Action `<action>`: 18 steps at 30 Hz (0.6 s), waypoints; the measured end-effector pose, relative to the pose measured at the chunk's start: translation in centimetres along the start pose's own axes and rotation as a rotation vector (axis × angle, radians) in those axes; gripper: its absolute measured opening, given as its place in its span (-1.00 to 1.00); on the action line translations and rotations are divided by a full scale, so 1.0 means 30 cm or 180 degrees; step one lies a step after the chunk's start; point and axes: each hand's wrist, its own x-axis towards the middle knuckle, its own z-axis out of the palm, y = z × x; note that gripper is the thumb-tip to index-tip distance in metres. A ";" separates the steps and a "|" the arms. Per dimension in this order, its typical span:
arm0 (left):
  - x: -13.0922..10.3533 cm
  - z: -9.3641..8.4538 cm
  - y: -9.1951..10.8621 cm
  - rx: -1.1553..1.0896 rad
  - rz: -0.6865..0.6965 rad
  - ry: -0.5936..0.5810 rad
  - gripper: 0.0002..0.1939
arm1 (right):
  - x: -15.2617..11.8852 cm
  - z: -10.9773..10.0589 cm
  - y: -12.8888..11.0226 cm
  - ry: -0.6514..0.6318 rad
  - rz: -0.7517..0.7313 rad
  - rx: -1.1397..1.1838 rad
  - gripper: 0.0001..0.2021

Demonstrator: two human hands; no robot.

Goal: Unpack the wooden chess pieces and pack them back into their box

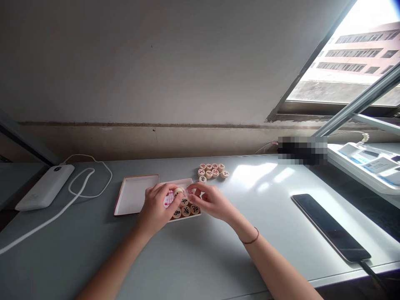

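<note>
Over an open box (185,219), my left hand (158,204) pinches a round wooden Chinese chess piece (178,191) between thumb and fingers. My right hand (211,200) is at the box's right side, its thumb and fingers drawn together; whatever they grip is hidden. Several pieces with black characters lie in the near part of the box, among them one chess piece (186,211) in the front row. A pink-and-white printed sheet (168,198) shows beneath my fingers. Behind the box stand several red-lettered chess pieces (215,173) in rows, with one black-lettered piece (202,179) nearest.
The box's lid (137,195) lies inside up on the left. Farther left are a white power bank (45,187) and a white cable (62,221). A phone (330,227) with a black cable lies at right, near a white tray (371,173). The wall runs behind.
</note>
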 end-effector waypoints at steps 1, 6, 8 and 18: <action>0.000 -0.001 0.009 -0.0167 -0.0019 -0.0046 -0.84 | -0.003 0.000 -0.008 -0.0137 0.0005 0.0258 -0.72; -0.007 0.005 0.029 -0.0568 -0.0167 0.0047 -0.84 | 0.002 -0.041 -0.007 -0.0384 0.0272 0.0720 -0.69; -0.007 0.007 0.019 -0.0613 -0.0248 0.0265 -0.85 | 0.006 -0.087 0.018 -0.0138 0.0541 0.0354 -0.71; -0.007 0.046 -0.015 -0.0837 -0.0191 0.0349 -0.80 | 0.017 -0.184 0.153 0.0322 0.1194 -0.1022 -0.61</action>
